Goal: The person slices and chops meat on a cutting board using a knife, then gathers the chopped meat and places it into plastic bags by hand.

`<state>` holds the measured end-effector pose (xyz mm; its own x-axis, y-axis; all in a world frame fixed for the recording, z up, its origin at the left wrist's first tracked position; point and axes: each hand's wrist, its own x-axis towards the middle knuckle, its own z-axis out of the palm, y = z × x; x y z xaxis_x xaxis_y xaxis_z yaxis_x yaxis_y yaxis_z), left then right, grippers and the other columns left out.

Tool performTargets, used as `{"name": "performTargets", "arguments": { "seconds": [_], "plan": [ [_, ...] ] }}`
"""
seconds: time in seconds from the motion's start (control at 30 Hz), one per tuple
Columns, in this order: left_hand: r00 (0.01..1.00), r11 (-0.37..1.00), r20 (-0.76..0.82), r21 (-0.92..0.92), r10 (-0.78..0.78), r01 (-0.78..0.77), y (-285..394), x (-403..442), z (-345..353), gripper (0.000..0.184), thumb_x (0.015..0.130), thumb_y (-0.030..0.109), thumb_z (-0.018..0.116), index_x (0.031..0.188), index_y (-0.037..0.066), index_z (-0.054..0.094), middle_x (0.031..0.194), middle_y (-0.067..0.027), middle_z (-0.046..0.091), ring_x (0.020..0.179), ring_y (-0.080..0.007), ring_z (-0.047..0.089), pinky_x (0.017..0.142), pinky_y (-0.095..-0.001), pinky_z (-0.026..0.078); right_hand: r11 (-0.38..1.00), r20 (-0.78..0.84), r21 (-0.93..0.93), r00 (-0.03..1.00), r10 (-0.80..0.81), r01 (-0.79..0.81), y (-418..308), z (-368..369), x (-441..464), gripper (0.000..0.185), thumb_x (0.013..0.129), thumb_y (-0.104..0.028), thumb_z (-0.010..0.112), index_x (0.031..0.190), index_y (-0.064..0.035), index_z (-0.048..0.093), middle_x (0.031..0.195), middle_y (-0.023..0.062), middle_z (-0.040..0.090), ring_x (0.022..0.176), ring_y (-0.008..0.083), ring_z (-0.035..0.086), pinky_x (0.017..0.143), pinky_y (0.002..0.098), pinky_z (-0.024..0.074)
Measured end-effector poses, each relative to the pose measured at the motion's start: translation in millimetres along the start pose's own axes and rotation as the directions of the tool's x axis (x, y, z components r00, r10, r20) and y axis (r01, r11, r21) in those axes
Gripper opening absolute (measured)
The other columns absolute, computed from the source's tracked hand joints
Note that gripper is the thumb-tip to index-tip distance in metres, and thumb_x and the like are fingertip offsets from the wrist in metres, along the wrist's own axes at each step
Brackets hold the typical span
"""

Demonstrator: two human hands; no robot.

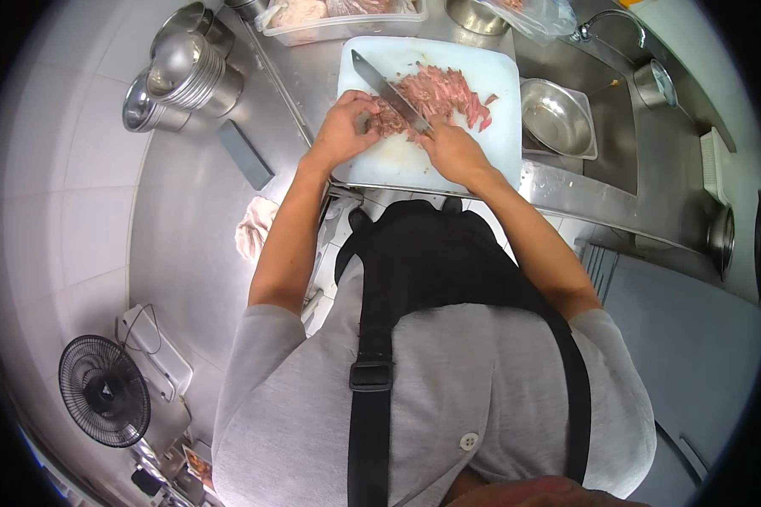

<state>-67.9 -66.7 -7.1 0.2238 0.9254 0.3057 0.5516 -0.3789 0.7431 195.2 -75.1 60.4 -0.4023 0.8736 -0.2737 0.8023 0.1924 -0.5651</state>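
Note:
On a white cutting board [389, 165] lies a pile of thinly cut red meat [448, 91]. My right hand [455, 152] is closed round the handle of a knife [387, 90], whose blade points up and to the left across the meat. At the left part of the pile, my left hand [345, 128] rests with curved fingers against the cut meat, left of the blade. Its thumb and fingers are apart, with some meat between them.
Behind the board stands a plastic tub [347, 29] of meat. A metal bowl [556, 117] sits in the sink at right. Left are stacked metal containers [190, 80], a grey sharpening stone [245, 155], a cloth [255, 226] and a fan [104, 390].

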Motion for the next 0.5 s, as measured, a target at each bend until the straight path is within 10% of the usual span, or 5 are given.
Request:
{"name": "performTargets", "arguments": {
  "seconds": [0.27, 0.5],
  "plan": [
    [0.976, 0.976, 0.121, -0.102, -0.182, 0.194, 8, -5, -6, 0.033, 0.085, -0.007, 0.078, 0.117, 0.002, 0.077, 0.122, -0.0118, 0.072, 0.109, -0.0284, 0.074, 0.097, -0.0375, 0.063, 1.0, -0.011, -0.008, 1.0, -0.008, 0.008, 0, 0, -12, 0.042, 0.11, -0.031, 0.061, 0.131, 0.0048, 0.055, 0.107, 0.0336, 0.074, 0.101, 0.0536, 0.07, 0.088, 0.0597, 0.0532],
    [0.999, 0.999, 0.003, 0.007, 0.033, -0.033, 3, -2, 10, 0.028, 0.081, 0.012, 0.088, 0.109, 0.013, 0.085, 0.119, -0.0074, 0.077, 0.122, -0.0279, 0.064, 0.111, -0.0418, 0.051, 0.998, -0.003, -0.013, 0.998, -0.066, 0.066, 5, 6, 0, 0.05, 0.111, -0.038, 0.054, 0.127, 0.0081, 0.068, 0.11, 0.0392, 0.071, 0.108, 0.0557, 0.067, 0.097, 0.0592, 0.0511]
  ]
}}
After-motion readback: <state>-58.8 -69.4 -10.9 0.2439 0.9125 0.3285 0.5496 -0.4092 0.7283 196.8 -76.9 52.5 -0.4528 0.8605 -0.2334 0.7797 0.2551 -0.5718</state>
